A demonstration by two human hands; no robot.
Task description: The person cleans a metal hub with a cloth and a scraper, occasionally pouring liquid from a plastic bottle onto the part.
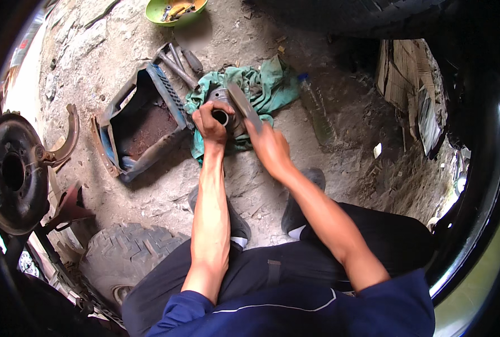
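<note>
On the ground between my feet, a round metal hub (220,96) with a tubular centre rests on a crumpled green cloth (275,86). My left hand (211,122) curls around the near left side of the hub's tube, with a finger laid across it. In the fist of my right hand (269,145) is a flat metal bar (242,103), blurred and possibly a file. It slants up and left across the hub's right side; whether it touches the metal I cannot tell. The hub's lower part is hidden by my hands and the cloth.
Left of the cloth lies a blue sheet-metal housing (119,122), with metal rods (178,69) beyond it. A green bowl (159,19) holds metal parts. A capped plastic bottle (319,111) lies right. A brake backing plate (16,172) and a knobbly tyre (132,248) stand left.
</note>
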